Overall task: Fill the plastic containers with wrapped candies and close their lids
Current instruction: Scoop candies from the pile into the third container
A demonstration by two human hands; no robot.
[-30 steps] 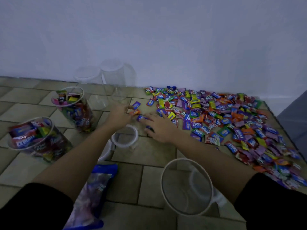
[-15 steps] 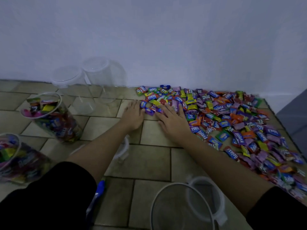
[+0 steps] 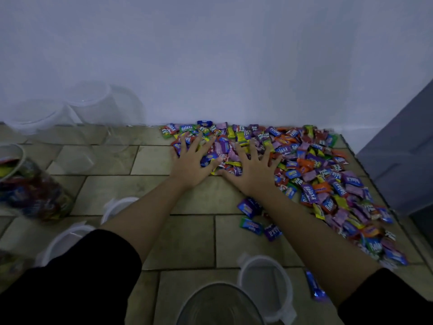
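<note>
Tiled floor (image 3: 187, 240) holds wrapped candies (image 3: 316, 174) under left grip (image 3: 189, 165), right grip (image 3: 253, 172).

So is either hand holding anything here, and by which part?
Nothing is held. The left hand and right hand lie flat, fingers spread, on the near edge of the wrapped candies.

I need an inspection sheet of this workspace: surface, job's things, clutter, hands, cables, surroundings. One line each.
Surface: tiled floor, dim light.
Job's things: candy pile along the wall; filled container at left; empty container nearest the camera; lid beside it; two clear containers by the wall.
Clutter: loose candies near the right forearm.
Hands: left hand and right hand flat on the pile, fingers spread, holding nothing.
Cables: nothing seen.
Surroundings: white wall; grey panel at right.
</note>
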